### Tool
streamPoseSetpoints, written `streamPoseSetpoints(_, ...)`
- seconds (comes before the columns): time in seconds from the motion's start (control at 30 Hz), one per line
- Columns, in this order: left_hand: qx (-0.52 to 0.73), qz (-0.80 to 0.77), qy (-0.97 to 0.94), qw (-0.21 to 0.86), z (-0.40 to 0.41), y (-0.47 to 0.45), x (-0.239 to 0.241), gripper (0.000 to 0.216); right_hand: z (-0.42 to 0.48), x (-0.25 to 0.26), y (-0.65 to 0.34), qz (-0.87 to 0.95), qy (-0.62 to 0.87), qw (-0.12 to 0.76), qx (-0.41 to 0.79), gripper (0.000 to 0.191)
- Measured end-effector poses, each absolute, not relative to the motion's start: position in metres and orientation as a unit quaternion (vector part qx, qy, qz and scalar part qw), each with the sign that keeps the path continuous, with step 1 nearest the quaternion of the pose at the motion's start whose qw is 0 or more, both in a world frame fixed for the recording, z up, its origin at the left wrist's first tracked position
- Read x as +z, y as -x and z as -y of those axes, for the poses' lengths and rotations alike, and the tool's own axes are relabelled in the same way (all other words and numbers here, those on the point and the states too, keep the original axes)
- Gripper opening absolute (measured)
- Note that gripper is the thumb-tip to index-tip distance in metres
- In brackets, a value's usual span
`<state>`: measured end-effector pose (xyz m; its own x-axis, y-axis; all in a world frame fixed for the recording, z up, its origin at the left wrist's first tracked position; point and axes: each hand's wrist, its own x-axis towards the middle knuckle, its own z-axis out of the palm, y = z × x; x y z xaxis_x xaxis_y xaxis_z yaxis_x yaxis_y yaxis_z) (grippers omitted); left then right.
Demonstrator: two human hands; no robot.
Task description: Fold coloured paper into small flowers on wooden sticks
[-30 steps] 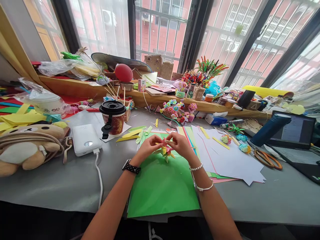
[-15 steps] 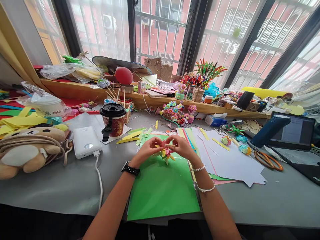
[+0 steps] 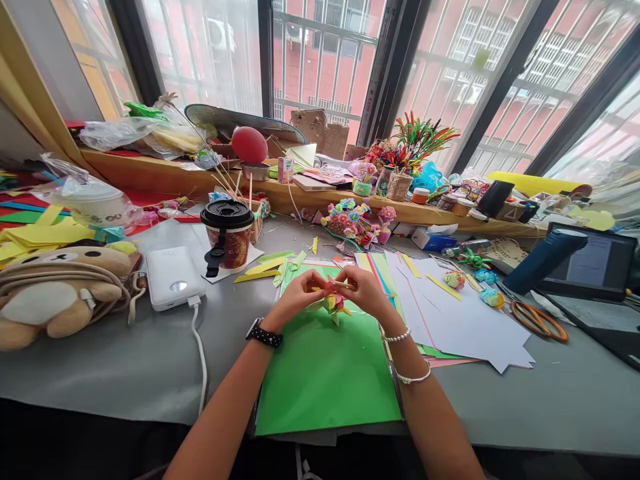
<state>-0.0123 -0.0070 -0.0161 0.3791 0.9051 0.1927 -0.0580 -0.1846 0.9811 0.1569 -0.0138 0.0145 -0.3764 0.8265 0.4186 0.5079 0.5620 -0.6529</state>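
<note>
Both hands meet over a green sheet (image 3: 330, 373) lying on the grey table. Between them is a small folded-paper piece (image 3: 334, 305) in pink, yellow and green, with pointed tips hanging below the fingers. My left hand (image 3: 300, 293) pinches its left side. My right hand (image 3: 364, 293) is closed at its upper right, fingertips close to the left ones; a thin pale stick-like bit shows at these fingertips. The fingers hide part of the folded paper. Yellow and green paper strips (image 3: 263, 268) lie just beyond my left hand.
A lidded paper cup (image 3: 235, 243) and a white power bank (image 3: 175, 279) stand to the left, its cable running forward. White paper sheets (image 3: 465, 327), folded paper balls (image 3: 454, 280), scissors (image 3: 537, 321) and a dark blue bottle (image 3: 545, 261) lie to the right.
The hands stay together on the paper piece, with slight finger movement and the fingertips drawn a little closer. The whole view has shifted slightly.
</note>
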Motion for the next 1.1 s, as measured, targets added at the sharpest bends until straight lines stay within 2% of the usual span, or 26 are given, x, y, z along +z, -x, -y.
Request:
streamPoseSetpoints(0.27,0.461,-0.354,-0.636,0.507,0.0095,0.0142,-0.0101,0.028,0.0146,0.0178,-0.1583,0.801,0.407,0.384,0.215,0.018)
streamPoseSetpoints(0.47,0.484,-0.343,-0.65,0.475,0.0076,0.0114,-0.0136,0.027,0.0137,0.0148,-0.1587,0.813,0.407,0.379,0.173,0.015)
streamPoseSetpoints(0.67,0.502,-0.382,-0.702,0.33,0.009,0.0116,-0.0136,0.022,0.015,0.0137,-0.1539,0.832,0.417,0.356,0.088,0.013)
streamPoseSetpoints(0.83,0.492,-0.407,-0.74,0.21,0.0114,0.0122,-0.0118,0.017,0.0141,0.0119,-0.1547,0.835,0.414,0.356,0.073,0.011)
streamPoseSetpoints(0.9,0.491,-0.406,-0.744,0.202,0.0117,0.0119,-0.0117,0.017,0.0127,0.0112,-0.1563,0.834,0.417,0.352,0.085,0.007)
streamPoseSetpoints(1.1,0.498,-0.389,-0.743,0.22,0.0109,0.0115,-0.0132,0.018,0.0083,0.0094,-0.1601,0.834,0.426,0.339,0.09,0.012)
